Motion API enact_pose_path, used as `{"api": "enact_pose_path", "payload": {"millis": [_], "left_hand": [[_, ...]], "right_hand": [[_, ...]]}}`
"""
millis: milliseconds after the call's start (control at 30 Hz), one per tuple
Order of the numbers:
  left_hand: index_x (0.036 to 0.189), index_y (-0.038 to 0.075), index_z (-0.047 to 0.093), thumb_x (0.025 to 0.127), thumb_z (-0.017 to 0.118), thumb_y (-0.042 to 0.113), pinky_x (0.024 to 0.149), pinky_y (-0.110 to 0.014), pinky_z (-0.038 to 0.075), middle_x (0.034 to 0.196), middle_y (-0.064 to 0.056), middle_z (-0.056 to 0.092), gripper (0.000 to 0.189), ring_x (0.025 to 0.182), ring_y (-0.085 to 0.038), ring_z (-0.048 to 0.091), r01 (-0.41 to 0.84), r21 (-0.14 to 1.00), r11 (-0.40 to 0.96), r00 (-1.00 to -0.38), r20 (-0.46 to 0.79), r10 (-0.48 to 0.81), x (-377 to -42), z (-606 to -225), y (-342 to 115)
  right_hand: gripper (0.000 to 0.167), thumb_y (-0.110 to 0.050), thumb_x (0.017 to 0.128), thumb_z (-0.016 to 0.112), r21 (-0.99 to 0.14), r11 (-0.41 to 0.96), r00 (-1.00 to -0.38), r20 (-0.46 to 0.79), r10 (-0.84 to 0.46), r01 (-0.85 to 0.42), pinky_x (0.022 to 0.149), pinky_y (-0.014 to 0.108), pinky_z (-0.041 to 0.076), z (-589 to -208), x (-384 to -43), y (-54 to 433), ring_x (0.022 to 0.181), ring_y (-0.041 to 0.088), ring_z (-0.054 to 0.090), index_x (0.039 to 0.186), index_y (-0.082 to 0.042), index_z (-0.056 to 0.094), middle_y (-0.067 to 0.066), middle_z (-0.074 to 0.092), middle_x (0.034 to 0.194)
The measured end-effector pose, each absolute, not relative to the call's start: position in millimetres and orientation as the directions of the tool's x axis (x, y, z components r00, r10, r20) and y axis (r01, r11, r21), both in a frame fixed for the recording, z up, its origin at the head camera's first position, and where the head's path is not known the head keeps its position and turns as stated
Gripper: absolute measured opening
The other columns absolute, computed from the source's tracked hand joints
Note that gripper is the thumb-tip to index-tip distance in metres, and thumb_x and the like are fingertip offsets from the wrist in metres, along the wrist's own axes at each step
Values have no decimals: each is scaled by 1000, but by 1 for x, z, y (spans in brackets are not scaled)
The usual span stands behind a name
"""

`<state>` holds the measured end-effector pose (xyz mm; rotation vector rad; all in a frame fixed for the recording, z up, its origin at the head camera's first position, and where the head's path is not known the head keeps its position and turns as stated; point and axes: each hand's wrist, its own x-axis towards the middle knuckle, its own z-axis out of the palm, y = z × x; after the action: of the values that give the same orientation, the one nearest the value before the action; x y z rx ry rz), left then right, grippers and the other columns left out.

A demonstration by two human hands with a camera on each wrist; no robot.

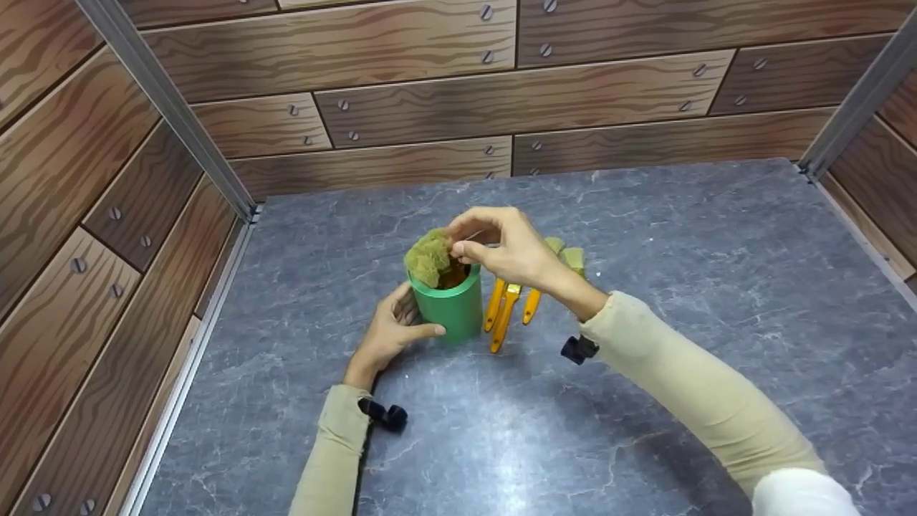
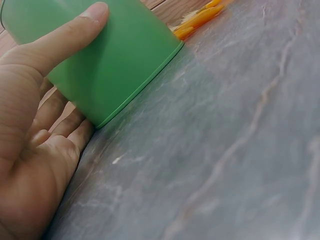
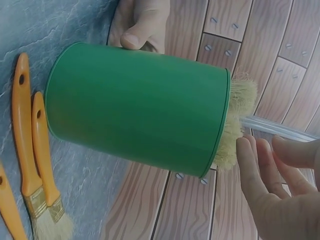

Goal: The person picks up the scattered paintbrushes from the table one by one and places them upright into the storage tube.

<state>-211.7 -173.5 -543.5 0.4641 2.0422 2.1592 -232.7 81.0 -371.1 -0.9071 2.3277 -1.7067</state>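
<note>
A green cylindrical can (image 1: 453, 309) stands upright on the table. My left hand (image 1: 390, 331) holds its side, the thumb on the near face and the fingers round the far side; the left wrist view shows that thumb (image 2: 75, 37) against the green wall. Tufts of pale yellow-green bristles (image 1: 428, 258) stick out of the can's mouth. Over the rim is my right hand (image 1: 505, 247), its fingers bent. In the right wrist view the fingertips (image 3: 244, 145) come close to the bristles, with nothing seen between thumb and fingers. Whether they touch, I cannot tell.
Several flat paintbrushes with orange handles (image 1: 504, 319) lie just right of the can, their bristles (image 1: 573, 259) pointing away from me. The grey marbled table (image 1: 680, 358) extends round them. Wood-patterned panels (image 1: 430, 86) and metal posts (image 1: 172, 100) enclose it at back and sides.
</note>
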Motion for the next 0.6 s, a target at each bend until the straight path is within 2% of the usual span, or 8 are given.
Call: {"api": "enact_pose_path", "payload": {"millis": [167, 467, 600], "left_hand": [[167, 15, 37, 81, 94, 4, 131, -33, 36, 166, -6, 48, 104, 156, -22, 42, 108, 991, -75, -946, 126, 299, -211, -543, -174], [167, 14, 37, 81, 94, 4, 131, -33, 35, 166, -6, 49, 104, 156, -23, 42, 102, 992, -69, -950, 118, 288, -211, -543, -173], [167, 16, 38, 80, 95, 6, 131, -33, 35, 166, -4, 48, 105, 157, -21, 42, 92, 994, -57, -954, 105, 280, -210, -544, -173]], "right_hand": [[21, -6, 103, 71, -891, 221, -825, 242, -511, -398, 89, 39, 68, -371, -232, 91, 103, 43, 76, 122, 0, 75, 19, 76, 117], [19, -10, 101, 75, -869, 318, -864, 211, -457, -380, 88, 40, 67, -374, -232, 116, 99, 28, 77, 120, -8, 77, 12, 78, 115], [21, -12, 100, 77, -853, 364, -877, 199, -438, -375, 89, 40, 66, -380, -232, 128, 100, 28, 77, 121, -7, 77, 12, 78, 116]]}}
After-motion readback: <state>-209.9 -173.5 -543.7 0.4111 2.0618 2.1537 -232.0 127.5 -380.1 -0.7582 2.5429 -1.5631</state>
